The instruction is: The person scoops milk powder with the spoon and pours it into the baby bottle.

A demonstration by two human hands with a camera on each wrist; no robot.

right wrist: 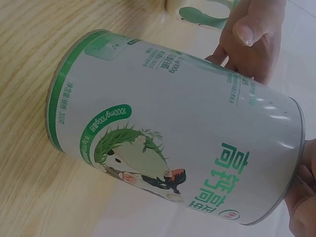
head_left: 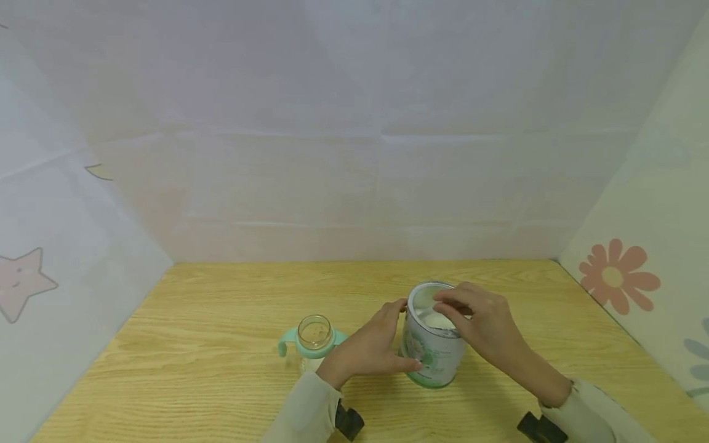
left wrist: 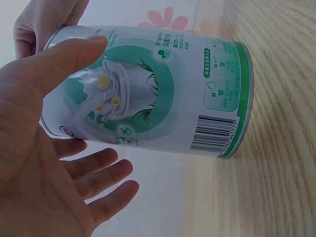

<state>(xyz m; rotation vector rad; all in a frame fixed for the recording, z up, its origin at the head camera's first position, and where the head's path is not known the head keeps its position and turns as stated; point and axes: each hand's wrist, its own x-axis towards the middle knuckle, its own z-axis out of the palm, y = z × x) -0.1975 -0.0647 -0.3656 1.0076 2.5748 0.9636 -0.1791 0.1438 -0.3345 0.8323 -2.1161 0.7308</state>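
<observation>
A white-and-green milk powder can (head_left: 434,360) stands upright on the table, its top uncovered and pale powder (head_left: 434,319) inside. Along its left side, my left hand (head_left: 368,344) spreads its thumb and fingers about the wall. In the left wrist view, that hand's thumb (left wrist: 74,57) lies across the printed wall, while the other fingers extend fairly straight beyond the can. My right hand (head_left: 482,314) reaches over the rim from the right with fingers bent and fingertips inside the mouth. Whether something small is between those fingertips is unclear.
Left of the can stands a baby bottle (head_left: 316,334) with mint handles and an uncovered neck, partly behind my left forearm. The wooden table (head_left: 221,369) meets pale cloth walls (head_left: 354,184) at the back and sides.
</observation>
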